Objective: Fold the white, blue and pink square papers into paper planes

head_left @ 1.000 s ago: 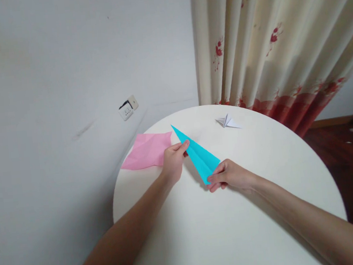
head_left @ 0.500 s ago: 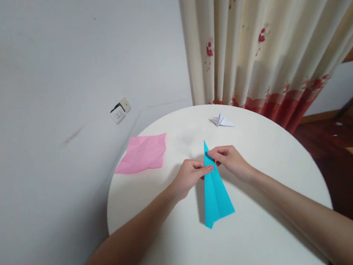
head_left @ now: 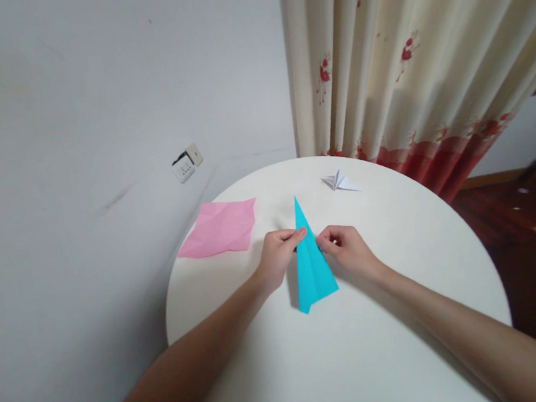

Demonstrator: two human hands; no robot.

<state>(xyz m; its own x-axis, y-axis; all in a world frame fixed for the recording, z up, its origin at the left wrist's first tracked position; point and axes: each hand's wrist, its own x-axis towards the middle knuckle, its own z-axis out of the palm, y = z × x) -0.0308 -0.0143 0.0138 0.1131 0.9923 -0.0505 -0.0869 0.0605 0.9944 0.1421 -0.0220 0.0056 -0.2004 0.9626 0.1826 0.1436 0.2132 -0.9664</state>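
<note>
A blue paper [head_left: 311,264], folded into a long narrow kite shape, lies on the round white table [head_left: 402,314] with its sharp tip pointing away from me. My left hand [head_left: 278,255] pinches its left edge near the middle. My right hand [head_left: 346,250] pinches the right edge at about the same height. The wide end of the paper points toward me.
A creased pink paper sheet [head_left: 220,227] lies at the table's far left edge. A small white folded paper figure [head_left: 339,181] sits at the far side. Behind are a grey wall with a socket [head_left: 187,163] and a floral curtain [head_left: 406,61].
The blue paper turned from a diagonal lie to pointing straight away from me. Both hands shifted along it and now grip its two edges near the middle.
</note>
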